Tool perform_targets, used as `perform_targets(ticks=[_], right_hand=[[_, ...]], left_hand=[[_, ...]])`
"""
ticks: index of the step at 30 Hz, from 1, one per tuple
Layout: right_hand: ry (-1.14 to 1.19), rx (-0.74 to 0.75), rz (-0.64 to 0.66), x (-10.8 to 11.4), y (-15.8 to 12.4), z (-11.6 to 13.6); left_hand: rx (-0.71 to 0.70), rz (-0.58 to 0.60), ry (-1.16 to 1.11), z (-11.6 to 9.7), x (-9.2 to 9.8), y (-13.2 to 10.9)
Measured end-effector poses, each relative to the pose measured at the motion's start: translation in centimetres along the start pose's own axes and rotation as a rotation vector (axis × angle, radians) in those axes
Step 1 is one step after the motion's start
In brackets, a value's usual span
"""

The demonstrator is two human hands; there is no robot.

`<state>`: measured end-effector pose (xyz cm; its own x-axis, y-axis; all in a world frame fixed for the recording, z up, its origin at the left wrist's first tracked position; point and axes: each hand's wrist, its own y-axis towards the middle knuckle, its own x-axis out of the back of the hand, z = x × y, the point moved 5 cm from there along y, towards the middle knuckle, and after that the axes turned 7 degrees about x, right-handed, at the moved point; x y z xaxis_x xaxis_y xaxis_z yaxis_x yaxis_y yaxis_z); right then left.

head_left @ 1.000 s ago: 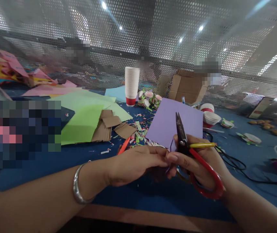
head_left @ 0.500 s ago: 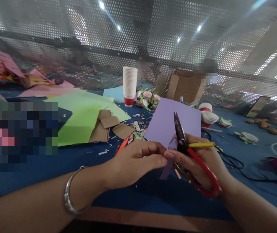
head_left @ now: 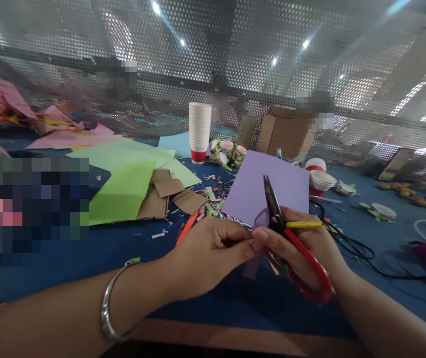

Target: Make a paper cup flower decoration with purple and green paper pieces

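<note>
Head: purple strip (head_left: 261, 219) btwn L grip (head_left: 207, 258) & R grip (head_left: 316, 243) w/ scissors (head_left: 274, 210)

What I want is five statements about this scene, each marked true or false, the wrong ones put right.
1. The right hand holds scissors. True.
2. The box stands left of the cup stack. False: the box stands to its right.
3. A purple strip is at the fingertips of the left hand and right hand. True.
4. The sheet behind the scissors is orange. False: the sheet is purple.
5. The cup stack stands upright. True.
</note>
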<state>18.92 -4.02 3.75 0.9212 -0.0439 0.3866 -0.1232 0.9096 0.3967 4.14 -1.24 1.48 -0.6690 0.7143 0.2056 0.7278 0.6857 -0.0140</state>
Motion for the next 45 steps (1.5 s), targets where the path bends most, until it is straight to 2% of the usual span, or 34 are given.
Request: perform_targets(ticks=[6, 11, 17, 24, 30, 35, 40, 45], right_hand=[[-0.029, 0.008, 0.078, 0.0, -0.2, -0.8], [-0.061, 0.044, 0.168, -0.1, -0.4, -1.1], [-0.060, 0.075, 0.182, 0.0, -0.3, -0.6], [0.038, 0.036, 0.211, -0.2, -0.4, -1.2], [-0.044, 0.132, 0.261, -0.4, -0.2, -0.7], [-0.105, 0.134, 0.247, -0.3, -0.1, -0.7], [-0.122, 0.169, 0.226, -0.2, -0.3, -0.5], [-0.114, 0.121, 0.242, -0.4, -0.4, -0.6]], left_hand=[[0.016, -0.084, -0.052, 0.1, 0.9, 0.1], [0.037, -0.090, -0.098, 0.3, 1.1, 0.3], [0.001, -0.130, -0.030, 0.3, 1.4, 0.1], [-0.045, -0.179, 0.050, 0.1, 1.6, 0.0], [-0.037, -0.131, 0.023, 0.1, 1.3, 0.1], [-0.044, -0.133, 0.065, -0.1, 1.1, 0.1], [-0.014, -0.083, 0.016, 0.3, 0.7, 0.0], [0.002, -0.069, -0.010, 0.3, 0.6, 0.1]])
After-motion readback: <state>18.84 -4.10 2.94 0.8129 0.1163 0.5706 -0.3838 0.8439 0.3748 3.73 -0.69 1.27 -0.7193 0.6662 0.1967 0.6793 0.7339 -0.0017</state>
